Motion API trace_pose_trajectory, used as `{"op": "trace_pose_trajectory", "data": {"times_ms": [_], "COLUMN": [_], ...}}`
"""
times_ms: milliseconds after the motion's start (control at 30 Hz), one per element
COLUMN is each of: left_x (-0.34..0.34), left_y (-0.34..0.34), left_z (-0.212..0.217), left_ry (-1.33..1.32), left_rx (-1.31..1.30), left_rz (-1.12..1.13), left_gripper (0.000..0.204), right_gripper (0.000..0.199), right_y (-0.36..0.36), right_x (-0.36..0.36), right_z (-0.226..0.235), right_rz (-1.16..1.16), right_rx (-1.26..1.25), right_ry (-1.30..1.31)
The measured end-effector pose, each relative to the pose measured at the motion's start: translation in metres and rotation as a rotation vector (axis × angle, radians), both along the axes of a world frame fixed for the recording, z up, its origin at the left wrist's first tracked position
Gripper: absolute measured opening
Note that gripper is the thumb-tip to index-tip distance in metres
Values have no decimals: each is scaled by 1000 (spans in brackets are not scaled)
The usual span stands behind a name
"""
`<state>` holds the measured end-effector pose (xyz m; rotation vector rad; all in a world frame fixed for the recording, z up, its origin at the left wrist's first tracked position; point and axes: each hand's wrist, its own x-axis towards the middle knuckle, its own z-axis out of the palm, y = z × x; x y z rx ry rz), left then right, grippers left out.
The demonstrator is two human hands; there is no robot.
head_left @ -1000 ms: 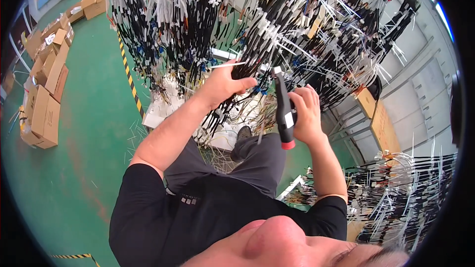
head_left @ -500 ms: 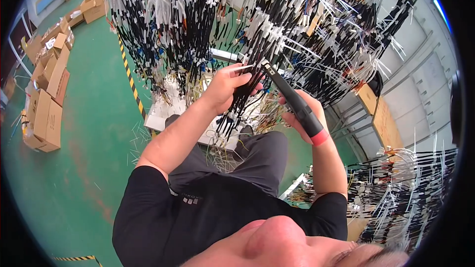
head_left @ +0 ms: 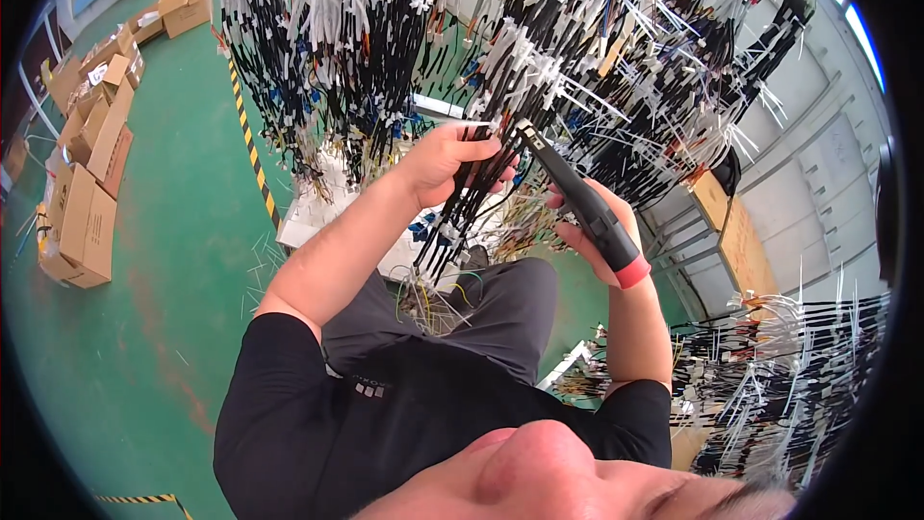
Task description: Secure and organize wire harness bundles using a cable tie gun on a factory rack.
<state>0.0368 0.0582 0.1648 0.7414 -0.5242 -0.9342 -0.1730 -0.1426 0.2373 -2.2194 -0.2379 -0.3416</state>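
My left hand (head_left: 441, 166) is closed around hanging black wires (head_left: 481, 188). A white strip, likely a cable tie (head_left: 472, 123), sticks out over its thumb and forefinger. My right hand (head_left: 599, 231) is wrapped round the black body of a cable tie gun (head_left: 575, 191) with a red end cap. The gun's metal-tipped nose is close to the wires, just right of my left fingertips. Whether the nose touches the tie I cannot make out. Some left fingers are hidden behind the wires.
Dense bundles of black wires with white connectors (head_left: 337, 48) hang ahead, and more wires (head_left: 770, 385) are at the lower right. Cardboard boxes (head_left: 82, 226) line the left side of the green floor, beyond yellow-black tape (head_left: 252, 144). A wooden board (head_left: 741, 231) stands at right.
The gun's nose has shifted slightly right and down. My left hand keeps its hold on the wires, which have swung a little left at their lower ends.
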Motion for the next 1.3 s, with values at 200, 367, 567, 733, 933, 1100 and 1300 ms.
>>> {"op": "trace_pose_trajectory", "data": {"times_ms": [200, 367, 567, 733, 933, 1100, 1300], "left_x": [-17, -17, -25, -19, -16, -23, -16], "left_y": [-18, -19, -17, -14, -12, -8, -10], "left_z": [-7, -17, -11, -14, -13, -8, -11], "left_ry": [-228, -616, -806, -1129, -1339, -1115, -415], "left_rx": [19, 216, 281, 321, 295, 258, 43], "left_rz": [461, 798, 960, 1155, 1297, 1096, 615], "left_gripper": [10, 14, 14, 29, 38, 33, 10], "right_gripper": [46, 45, 40, 41, 47, 48, 46], "right_y": [-1, 2, 13, 27, 31, 33, 13], "right_x": [2, 2, -1, 0, 9, 13, 20], "right_z": [5, 21, 48, 65, 66, 56, 38], "right_rz": [-20, -12, -31, -30, 31, -45, -3], "right_rx": [-32, 140, -88, -225, -410, -588, -436], "right_ry": [48, 219, 219, 193, 73, 25, -1]}}
